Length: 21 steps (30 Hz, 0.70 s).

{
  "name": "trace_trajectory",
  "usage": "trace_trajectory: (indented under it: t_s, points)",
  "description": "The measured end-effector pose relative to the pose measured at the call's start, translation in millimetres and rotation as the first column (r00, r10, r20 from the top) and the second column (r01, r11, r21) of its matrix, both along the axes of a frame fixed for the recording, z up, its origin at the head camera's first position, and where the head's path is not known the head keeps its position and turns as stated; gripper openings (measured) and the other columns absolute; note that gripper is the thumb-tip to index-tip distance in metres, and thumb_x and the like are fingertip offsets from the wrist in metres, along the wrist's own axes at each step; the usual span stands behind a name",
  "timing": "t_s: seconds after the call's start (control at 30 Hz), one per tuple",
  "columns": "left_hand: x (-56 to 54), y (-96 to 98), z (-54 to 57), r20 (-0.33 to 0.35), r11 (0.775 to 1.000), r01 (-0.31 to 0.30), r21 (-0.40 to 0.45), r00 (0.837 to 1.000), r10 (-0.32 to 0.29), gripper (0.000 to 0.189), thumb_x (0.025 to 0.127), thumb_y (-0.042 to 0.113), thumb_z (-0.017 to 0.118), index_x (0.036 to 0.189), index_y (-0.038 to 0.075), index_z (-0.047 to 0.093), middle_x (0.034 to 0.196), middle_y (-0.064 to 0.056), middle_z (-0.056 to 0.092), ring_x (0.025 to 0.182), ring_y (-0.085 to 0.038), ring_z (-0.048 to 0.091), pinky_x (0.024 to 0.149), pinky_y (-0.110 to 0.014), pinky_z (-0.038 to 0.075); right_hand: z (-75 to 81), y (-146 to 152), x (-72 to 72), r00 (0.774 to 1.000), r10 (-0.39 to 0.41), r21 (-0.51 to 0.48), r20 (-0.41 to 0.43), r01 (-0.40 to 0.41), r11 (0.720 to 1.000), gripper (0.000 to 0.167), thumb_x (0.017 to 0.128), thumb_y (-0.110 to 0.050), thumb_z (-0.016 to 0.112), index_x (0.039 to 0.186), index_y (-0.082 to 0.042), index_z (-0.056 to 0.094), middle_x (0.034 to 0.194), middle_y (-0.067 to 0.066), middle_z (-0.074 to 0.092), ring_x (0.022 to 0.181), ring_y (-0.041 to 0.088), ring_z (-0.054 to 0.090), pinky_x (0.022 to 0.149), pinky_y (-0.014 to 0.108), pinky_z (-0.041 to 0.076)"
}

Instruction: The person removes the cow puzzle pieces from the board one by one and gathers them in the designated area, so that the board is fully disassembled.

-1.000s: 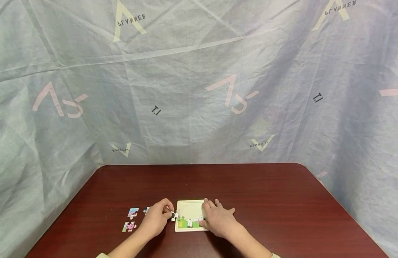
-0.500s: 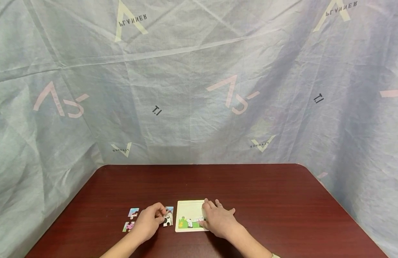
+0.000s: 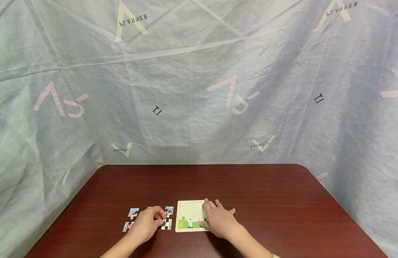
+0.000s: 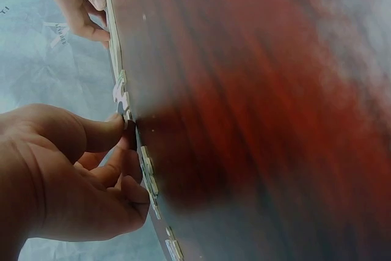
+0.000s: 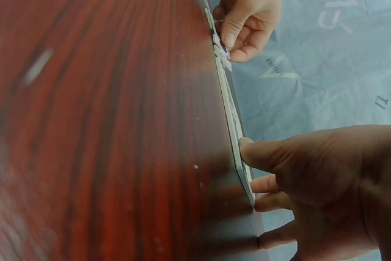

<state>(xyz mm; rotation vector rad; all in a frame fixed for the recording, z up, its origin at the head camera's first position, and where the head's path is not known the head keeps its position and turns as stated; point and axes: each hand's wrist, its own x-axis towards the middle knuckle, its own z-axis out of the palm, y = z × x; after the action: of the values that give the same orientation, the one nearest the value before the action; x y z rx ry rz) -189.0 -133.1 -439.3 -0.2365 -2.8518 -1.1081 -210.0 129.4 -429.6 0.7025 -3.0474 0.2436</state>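
Observation:
My left hand (image 3: 146,223) pinches a black-and-white patterned puzzle piece (image 3: 167,224) between thumb and fingers, low at the tabletop, just left of the puzzle tray (image 3: 189,206). Right behind that piece lies a blue-topped puzzle piece (image 3: 169,210). The tray is pale and shallow, with joined green pieces (image 3: 186,223) showing a white animal along its near side; its upper part is bare board. Across the tray's right side rests my right hand (image 3: 218,219), fingers spread, hiding that end. In the right wrist view its thumb (image 5: 263,153) touches the tray edge.
Farther left on the dark red table (image 3: 244,186) lie a blue puzzle piece (image 3: 133,213) and a pink-and-green puzzle piece (image 3: 127,227), the latter partly behind the left hand. A grey printed cloth (image 3: 186,125) hangs behind the table and at its sides.
My left hand has drawn the patterned piece back leftward from the tray's edge, then lowered it nearer me, in front of the blue-topped piece. My right hand stays on the tray.

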Motion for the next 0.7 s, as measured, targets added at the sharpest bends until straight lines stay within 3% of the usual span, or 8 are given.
trace_trajectory:
  t_s: [0.27,0.53,0.7]
  points:
    - [-0.5,-1.0,-0.8,0.013,1.0,0.008,-0.019,1.0,-0.008,0.019,0.087,-0.004,0.073,0.087,0.011,0.062,0.072,0.004,0.054,0.066,-0.013,0.049,0.065,-0.034,0.043,-1.7,-0.1,-0.8,1.0,-0.001,0.001,-0.012,0.001,1.0,0.057,0.093,-0.044,0.071,0.133,-0.008,0.054,0.149,0.013,0.05,0.133,0.044,0.049,0.077,0.082,0.04]
    - [0.5,-1.6,-1.7,-0.034,1.0,0.017,-0.025,0.999,-0.018,0.02,0.084,-0.006,0.074,0.086,0.011,0.062,0.071,0.006,0.054,0.066,-0.012,0.049,0.066,-0.031,0.042,-3.6,0.6,-1.0,1.0,0.001,0.001,-0.014,-0.001,1.0,0.058,0.093,-0.045,0.07,0.134,-0.009,0.054,0.15,0.013,0.05,0.133,0.044,0.049,0.076,0.082,0.04]
    - [0.1,-0.9,-0.6,-0.031,1.0,0.014,-0.026,0.999,-0.015,0.02,0.085,-0.003,0.075,0.088,0.012,0.062,0.073,0.006,0.054,0.068,-0.012,0.048,0.067,-0.032,0.042,-1.4,3.2,-1.1,0.999,0.051,-0.021,0.008,-0.051,0.998,0.041,0.096,-0.04,0.068,0.13,-0.022,0.053,0.151,0.014,0.047,0.132,0.048,0.048,0.073,0.083,0.04]
